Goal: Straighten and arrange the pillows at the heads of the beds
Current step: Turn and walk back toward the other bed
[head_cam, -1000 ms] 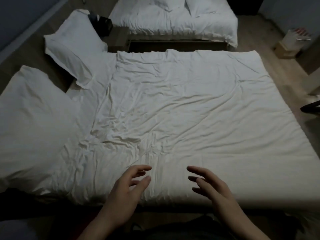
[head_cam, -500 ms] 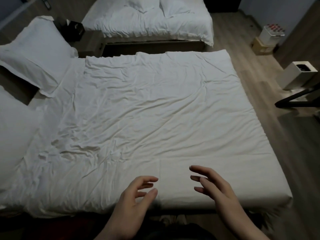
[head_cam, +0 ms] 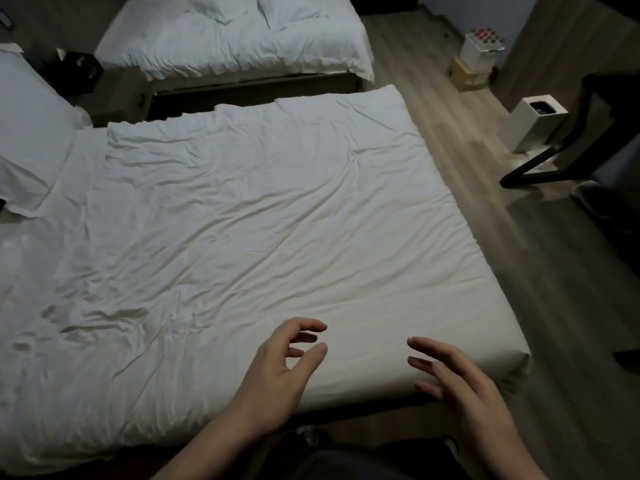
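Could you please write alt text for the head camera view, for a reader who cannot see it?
Two empty hands, left hand and right hand, hover open over the near edge of a wrinkled white bed. A pillow lies at far left; a second bed stands beyond.

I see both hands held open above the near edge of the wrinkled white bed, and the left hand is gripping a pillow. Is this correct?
Not quite. The head view shows the left hand gripping nothing: its fingers are loosely curled in the air, like the right hand, above the near edge of the wrinkled white bed. The only pillow of this bed in view lies far off at the left edge of the picture, untouched.
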`<state>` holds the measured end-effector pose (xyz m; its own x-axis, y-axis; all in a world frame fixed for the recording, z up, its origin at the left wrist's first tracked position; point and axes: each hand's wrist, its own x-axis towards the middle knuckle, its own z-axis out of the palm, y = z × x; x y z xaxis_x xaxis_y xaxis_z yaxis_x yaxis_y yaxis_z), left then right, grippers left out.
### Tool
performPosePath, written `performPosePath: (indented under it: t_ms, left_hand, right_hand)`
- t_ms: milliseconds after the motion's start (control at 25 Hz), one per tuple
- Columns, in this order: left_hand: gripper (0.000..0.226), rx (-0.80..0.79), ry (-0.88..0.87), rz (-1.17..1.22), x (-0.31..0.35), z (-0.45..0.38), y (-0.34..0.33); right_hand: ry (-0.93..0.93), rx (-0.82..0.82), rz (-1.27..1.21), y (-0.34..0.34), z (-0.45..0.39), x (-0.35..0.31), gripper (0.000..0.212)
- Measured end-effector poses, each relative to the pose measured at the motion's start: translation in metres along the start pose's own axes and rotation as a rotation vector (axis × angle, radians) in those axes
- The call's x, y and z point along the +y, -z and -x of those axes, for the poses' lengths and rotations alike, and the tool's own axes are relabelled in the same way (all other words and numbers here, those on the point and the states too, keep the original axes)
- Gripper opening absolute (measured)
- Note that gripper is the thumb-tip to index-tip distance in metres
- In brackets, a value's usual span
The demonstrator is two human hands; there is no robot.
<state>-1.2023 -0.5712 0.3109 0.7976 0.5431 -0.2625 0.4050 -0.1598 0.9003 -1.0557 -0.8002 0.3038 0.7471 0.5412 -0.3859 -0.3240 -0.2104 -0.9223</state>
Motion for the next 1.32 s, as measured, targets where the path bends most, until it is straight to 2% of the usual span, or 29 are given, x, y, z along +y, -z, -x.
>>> performPosePath:
  t_ms: [200,400,480,560,680,840,1000,1160,1320]
  left_hand:
    - [0.015,0.083,0.071,0.013,0.015,-0.012,-0.110]
    - [0.020,0.174,0.253,0.104,0.053,0.001,-0.231]
    - [0.024,0.249,0.229,0.138,0.065,0.005,-0.254]
    - [0.025,0.323,0.205,0.156,0.079,0.007,-0.267]
    - [0.028,0.336,0.219,0.168,0.088,-0.009,-0.281]
    - [0.026,0.282,0.218,0.131,0.085,-0.069,-0.292]
    - [0.028,0.272,0.140,0.123,0.114,-0.124,-0.311]
    - [0.043,0.309,0.142,0.145,0.134,-0.167,-0.342]
    - [0.053,0.498,0.220,0.196,0.144,-0.195,-0.392]
  right_hand:
    - [0.026,-0.109,0.108,0.104,-0.036,0.001,0.033]
    - [-0.006,-0.271,0.209,0.228,-0.069,-0.027,0.029]
    - [0.010,-0.320,0.235,0.256,-0.085,-0.043,0.031]
    - [0.030,-0.374,0.241,0.271,-0.100,-0.060,0.039]
    - [0.046,-0.394,0.260,0.284,-0.122,-0.064,0.036]
    - [0.023,-0.325,0.273,0.316,-0.147,-0.052,0.031]
    - [0.011,-0.252,0.236,0.358,-0.170,-0.063,0.031]
    - [0.028,-0.322,0.222,0.381,-0.235,-0.084,0.038]
    - [0.032,-0.561,0.253,0.392,-0.318,-0.102,0.041]
